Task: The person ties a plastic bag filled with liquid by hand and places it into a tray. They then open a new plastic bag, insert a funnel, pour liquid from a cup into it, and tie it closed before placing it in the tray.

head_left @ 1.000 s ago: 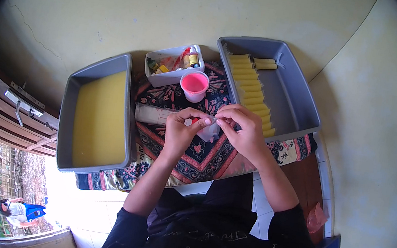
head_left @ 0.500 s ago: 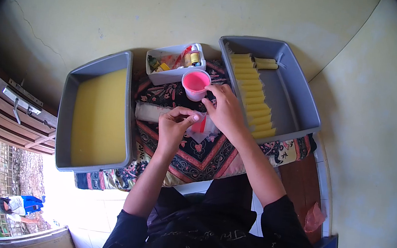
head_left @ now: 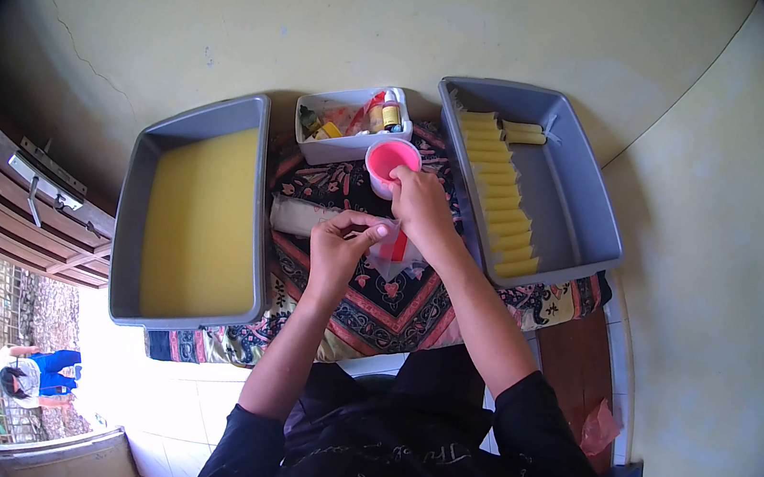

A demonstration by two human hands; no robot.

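My left hand (head_left: 339, 250) pinches the upper edge of a small clear plastic bag (head_left: 390, 267) between thumb and fingers. A red strip (head_left: 398, 244) shows at the bag, below my right wrist. My right hand (head_left: 419, 203) reaches over the near rim of a pink-lined cup (head_left: 393, 159), fingers curled together with their tips inside its mouth. What those fingertips hold, if anything, is hidden. The cup stands upright on a patterned cloth (head_left: 371, 319). Left of my left hand, a whitish flat packet (head_left: 296, 216) lies on the cloth.
At left stands a grey tub (head_left: 261, 252) of yellow liquid. A second grey tub (head_left: 609, 215) at right holds rows of filled yellow tubes (head_left: 502, 204). Behind the cup is a white box (head_left: 341, 149) with small bottles. Outside the open door a person (head_left: 41, 375) bends over.
My right hand has gone from the cup's outer rim to over its mouth, fingertips now inside. My left hand stays pinched on the bag. The view has shifted slightly.
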